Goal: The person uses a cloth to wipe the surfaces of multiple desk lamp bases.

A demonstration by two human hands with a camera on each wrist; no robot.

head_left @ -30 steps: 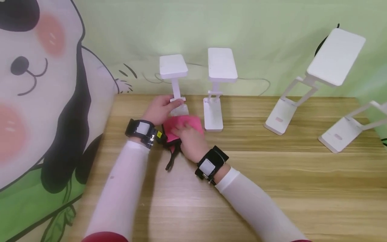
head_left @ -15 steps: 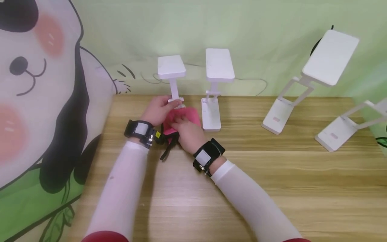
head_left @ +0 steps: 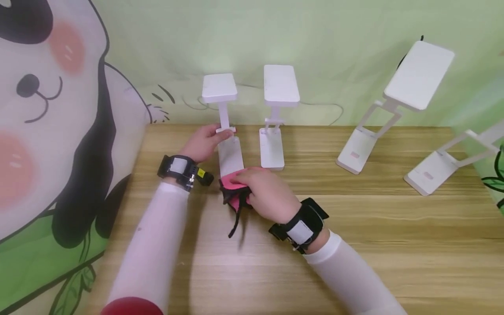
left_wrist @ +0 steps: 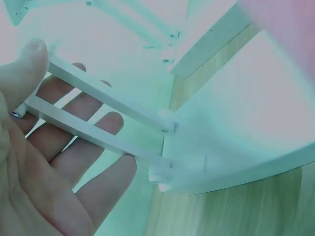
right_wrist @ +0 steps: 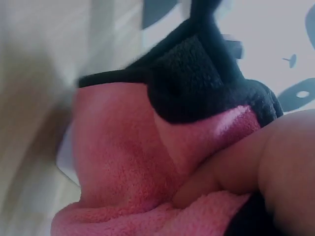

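My left hand (head_left: 204, 143) holds the leftmost white desk lamp (head_left: 230, 155) by its folding arm, thumb in front. In the left wrist view, the fingers lie behind the two thin arm bars (left_wrist: 108, 98), and the lamp base (left_wrist: 231, 118) stretches away to the right. My right hand (head_left: 271, 192) grips a pink towel cloth (head_left: 229, 180) with dark edging and a hanging loop, at the near end of that base. Up close in the right wrist view, the cloth (right_wrist: 118, 132) is folded and bunched, a finger pressing into it. A pale corner of the base shows behind it.
A second white lamp (head_left: 271, 148) stands close to the right. Farther right are a taller, tilted lamp (head_left: 356, 151) and another (head_left: 431, 173), partly cut off by the view's edge. A thin cable (head_left: 323, 104) runs along the green backdrop behind the wooden table (head_left: 275, 267).
The right hand and cloth first slid up the base toward the lamp arm, then came back down to its near end, uncovering the base. The left hand keeps its hold on the lamp.
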